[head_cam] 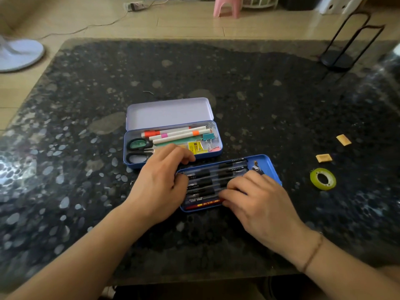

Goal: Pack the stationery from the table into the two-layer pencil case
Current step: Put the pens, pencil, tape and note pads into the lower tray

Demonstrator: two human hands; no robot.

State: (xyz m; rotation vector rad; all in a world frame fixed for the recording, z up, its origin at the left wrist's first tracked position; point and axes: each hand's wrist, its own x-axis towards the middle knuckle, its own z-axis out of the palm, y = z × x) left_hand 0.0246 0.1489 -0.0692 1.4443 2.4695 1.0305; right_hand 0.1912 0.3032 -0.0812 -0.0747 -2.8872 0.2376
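Note:
The blue pencil case (129,163) lies open at the table's middle, its pale lid (168,113) tipped back. Inside are scissors (138,145), white highlighters (177,134), binder clips (208,137) and a yellow box (194,146). In front of it sits the blue inner tray (270,164), filled with several black pens (216,172) and pencils (203,203). My left hand (160,185) rests at the tray's left end, fingers curled over the edge. My right hand (257,198) lies over the tray's right half, fingertips pressing on the pens.
A green tape roll (323,179) and two tan erasers (323,158) (343,139) lie to the right on the dark speckled table (238,83). A black wire stand (344,46) is at the far right corner. Floor, a fan base (19,54) and pink stool (227,6) lie beyond.

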